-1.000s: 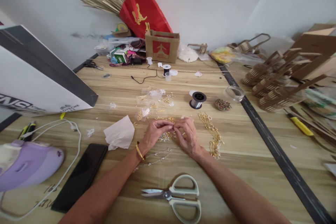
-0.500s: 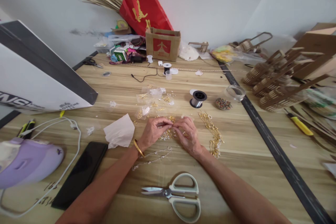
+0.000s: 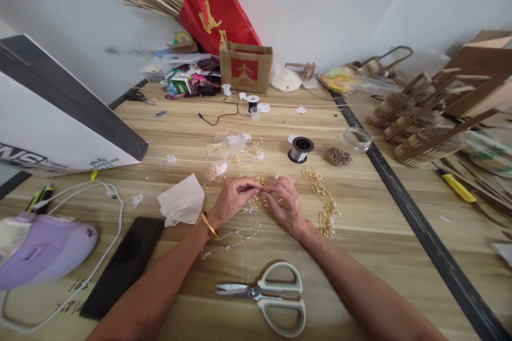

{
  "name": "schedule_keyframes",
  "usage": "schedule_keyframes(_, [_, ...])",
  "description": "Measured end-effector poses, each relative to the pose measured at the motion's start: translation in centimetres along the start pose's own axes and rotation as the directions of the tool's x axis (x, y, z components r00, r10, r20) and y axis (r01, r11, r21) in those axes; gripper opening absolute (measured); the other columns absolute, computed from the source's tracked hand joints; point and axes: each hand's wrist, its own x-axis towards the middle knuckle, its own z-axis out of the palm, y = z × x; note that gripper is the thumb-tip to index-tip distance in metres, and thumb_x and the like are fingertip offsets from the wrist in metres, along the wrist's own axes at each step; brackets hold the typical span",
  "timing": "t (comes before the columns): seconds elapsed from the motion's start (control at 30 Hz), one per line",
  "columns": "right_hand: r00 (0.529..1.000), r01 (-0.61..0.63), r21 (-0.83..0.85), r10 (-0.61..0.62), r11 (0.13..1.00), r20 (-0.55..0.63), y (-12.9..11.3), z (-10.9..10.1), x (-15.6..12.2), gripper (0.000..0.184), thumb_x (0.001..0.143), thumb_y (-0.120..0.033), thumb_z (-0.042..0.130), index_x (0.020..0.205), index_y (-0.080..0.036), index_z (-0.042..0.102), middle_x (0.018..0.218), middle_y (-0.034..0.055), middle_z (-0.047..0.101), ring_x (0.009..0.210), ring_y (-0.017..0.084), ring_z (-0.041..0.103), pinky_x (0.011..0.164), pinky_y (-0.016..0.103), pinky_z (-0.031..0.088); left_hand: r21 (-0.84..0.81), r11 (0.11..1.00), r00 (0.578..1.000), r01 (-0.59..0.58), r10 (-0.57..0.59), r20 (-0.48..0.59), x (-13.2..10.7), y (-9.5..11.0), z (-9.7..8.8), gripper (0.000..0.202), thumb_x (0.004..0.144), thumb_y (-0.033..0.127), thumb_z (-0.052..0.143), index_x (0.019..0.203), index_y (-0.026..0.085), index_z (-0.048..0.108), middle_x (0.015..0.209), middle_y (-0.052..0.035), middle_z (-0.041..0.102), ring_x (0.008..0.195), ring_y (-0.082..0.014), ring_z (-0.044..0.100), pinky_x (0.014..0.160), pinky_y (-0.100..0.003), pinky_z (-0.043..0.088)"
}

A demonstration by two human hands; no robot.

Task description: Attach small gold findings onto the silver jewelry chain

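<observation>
**A:** How many hands are in view, and what are they doing?

**B:** Two, both the person's own. The left hand [image 3: 232, 200] and right hand [image 3: 286, 203] rest on a pale wood-grain table [image 3: 380, 245]. Their fingertips are pressed together, pinching a tiny piece [image 3: 264, 190] between them. It is too small to tell its shape. The left wrist wears one smooth gold bangle [image 3: 209, 224].

**A:** Where is that piece?

**B:** At mid-table, just above a loose heap of small gold fittings [image 3: 253, 204] that glitters under the fingers.

**A:** What lies close by?

**B:** One thin silvery chain [image 3: 232, 238] curls beside the left wrist. Just right of the right hand is a tangled strip of gold chains [image 3: 325, 206], too many to count. One crumpled white tissue [image 3: 182, 201] sits left of the left hand.

**A:** Any tools?

**B:** One pair of scissors [image 3: 267, 298] lies between the forearms, nearer the viewer. It has steel blades, shut, and pale grey-green plastic loop handles. Beyond the hands stands one round black spool [image 3: 300, 149] wound with shiny thread. Near it is one shallow round dish of mixed beads [image 3: 339, 156].

**A:** And on the left?

**B:** One flat black rectangular phone [image 3: 125, 265], one rounded lilac plastic gadget [image 3: 46, 248], and one looping white cable [image 3: 117, 208].
</observation>
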Motion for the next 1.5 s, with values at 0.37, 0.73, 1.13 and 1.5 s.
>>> schedule_keyframes(0.37, [1.000, -0.006, 0.015, 0.006, 1.000, -0.006, -0.2, 0.1, 0.1, 0.011, 0.087, -0.017, 0.060, 0.097, -0.023, 0.061, 0.083, 0.0028, 0.067, 0.081, 0.019, 0.062, 0.085, 0.042, 0.047, -0.061, 0.997, 0.999, 0.046, -0.046, 0.001, -0.1, -0.5, 0.0, 0.012, 0.074, 0.025, 0.072, 0.079, 0.014, 0.072, 0.078, -0.0059, 0.073, 0.074, -0.0164, 0.067, 0.074, -0.028, 0.055])
schedule_keyframes(0.73, [1.000, 0.018, 0.018, -0.018, 1.000, -0.002, -0.1, 0.0, 0.1, 0.009, 0.087, -0.015, 0.058, 0.091, -0.022, 0.061, 0.083, 0.0025, 0.067, 0.081, 0.018, 0.061, 0.087, 0.043, 0.046, -0.064, 0.997, 0.998, 0.054, -0.055, -0.010, -0.1, -0.3, 0.2, 0.012, 0.073, 0.026, 0.072, 0.076, 0.015, 0.073, 0.075, -0.0054, 0.073, 0.072, -0.0166, 0.066, 0.072, -0.028, 0.055])
schedule_keyframes(1.13, [0.999, -0.017, 0.024, 0.016, 1.000, 0.047, 0.0, -0.1, 0.1, 0.006, 0.088, -0.020, 0.058, 0.090, -0.022, 0.064, 0.085, 0.0039, 0.065, 0.083, 0.019, 0.058, 0.078, 0.038, 0.046, -0.026, 0.999, 0.997, 0.028, -0.026, 0.075, 0.2, -0.9, -0.4, 0.009, 0.077, 0.023, 0.068, 0.078, 0.015, 0.073, 0.079, -0.0056, 0.071, 0.076, -0.0164, 0.064, 0.073, -0.027, 0.050])
schedule_keyframes(1.5, [0.999, -0.017, 0.048, 0.015, 0.999, 0.033, -0.1, 0.1, 0.1, 0.005, 0.087, -0.020, 0.062, 0.092, -0.020, 0.060, 0.081, 0.0036, 0.065, 0.080, 0.019, 0.058, 0.076, 0.037, 0.046, -0.074, 0.997, 0.998, 0.031, -0.027, 0.058, 0.2, -1.3, -0.4, 0.009, 0.074, 0.022, 0.071, 0.076, 0.013, 0.070, 0.076, -0.0057, 0.070, 0.073, -0.0158, 0.064, 0.072, -0.027, 0.052])
